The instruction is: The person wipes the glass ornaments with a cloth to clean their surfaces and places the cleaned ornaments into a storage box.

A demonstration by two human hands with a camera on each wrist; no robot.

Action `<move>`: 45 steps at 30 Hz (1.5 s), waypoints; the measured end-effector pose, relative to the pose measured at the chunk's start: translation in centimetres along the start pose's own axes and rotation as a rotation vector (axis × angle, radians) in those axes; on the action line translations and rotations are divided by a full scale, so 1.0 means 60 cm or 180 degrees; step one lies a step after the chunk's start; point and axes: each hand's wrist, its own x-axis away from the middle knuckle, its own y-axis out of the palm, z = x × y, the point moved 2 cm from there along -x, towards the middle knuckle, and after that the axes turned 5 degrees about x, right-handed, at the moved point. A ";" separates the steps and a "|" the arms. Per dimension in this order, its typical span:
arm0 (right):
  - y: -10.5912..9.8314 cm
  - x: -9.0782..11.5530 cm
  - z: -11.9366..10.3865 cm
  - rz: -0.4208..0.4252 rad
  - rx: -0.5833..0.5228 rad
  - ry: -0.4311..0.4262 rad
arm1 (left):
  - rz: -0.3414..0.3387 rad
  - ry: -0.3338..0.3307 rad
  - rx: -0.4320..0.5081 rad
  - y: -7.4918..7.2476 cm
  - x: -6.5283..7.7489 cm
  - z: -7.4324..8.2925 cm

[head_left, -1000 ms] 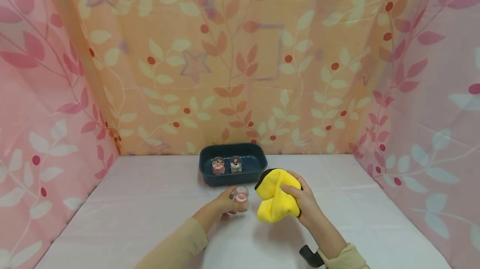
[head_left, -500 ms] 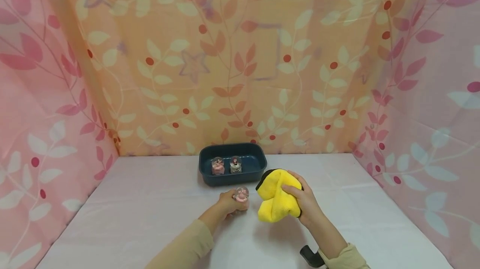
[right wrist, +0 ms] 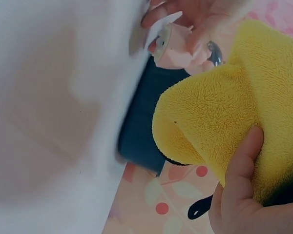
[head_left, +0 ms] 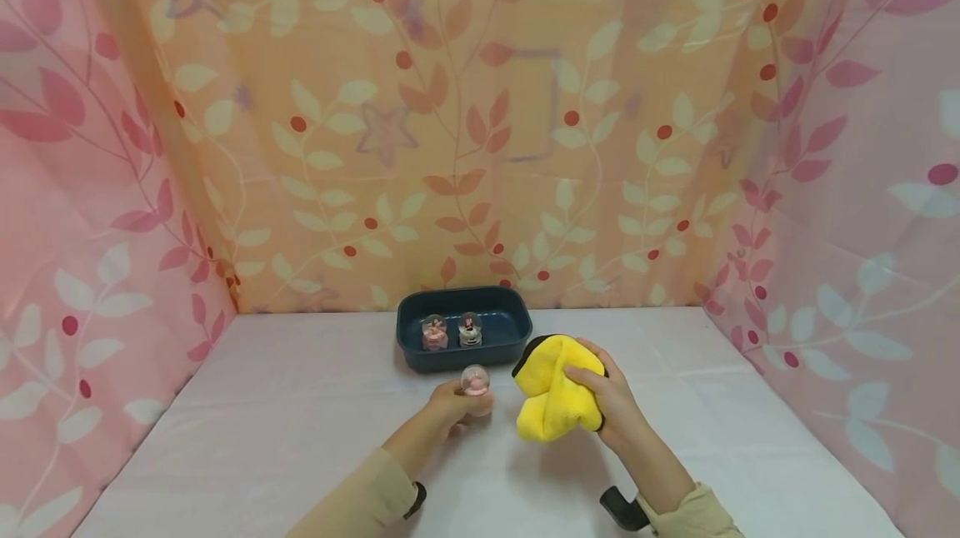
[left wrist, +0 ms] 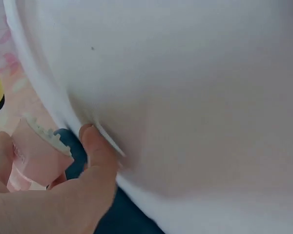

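Note:
My left hand (head_left: 448,408) grips a small pink snow globe (head_left: 475,382) by its base, clear dome up, just in front of the dark blue tray (head_left: 468,358). The left wrist view shows its pink base (left wrist: 41,153) between thumb and fingers. In the right wrist view, a thin white piece stands by the underside of the globe (right wrist: 176,51). A yellow plush cloth (head_left: 558,392) with dark edging is bunched in my right hand (head_left: 617,401), thumb on top, to the right of the globe and apart from it.
Inside the tray stand two more snow globes, a pink one (head_left: 435,333) and a white one (head_left: 470,330). A white cloth (head_left: 300,405) covers the table. Patterned curtains (head_left: 480,122) enclose the back and both sides.
My left fingers have closed around the pink snow globe, which has risen slightly and shifted a little left. The right hand and yellow cloth have hardly moved.

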 end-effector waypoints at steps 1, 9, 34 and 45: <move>0.000 0.000 -0.001 0.0001 -0.0001 0.0003 | -0.0001 0.0052 0.0028 -0.002 0.002 -0.001; 0.003 0.000 -0.004 -0.0010 -0.0041 0.0020 | -0.0147 0.0576 0.0078 -0.024 0.030 0.016; 0.045 0.010 -0.040 -0.0207 0.0167 -0.0478 | -0.0448 0.1057 0.0555 -0.045 0.099 0.053; 0.090 0.019 -0.066 -0.0768 0.0300 -0.1401 | -0.0616 0.1083 0.0373 -0.045 0.127 0.072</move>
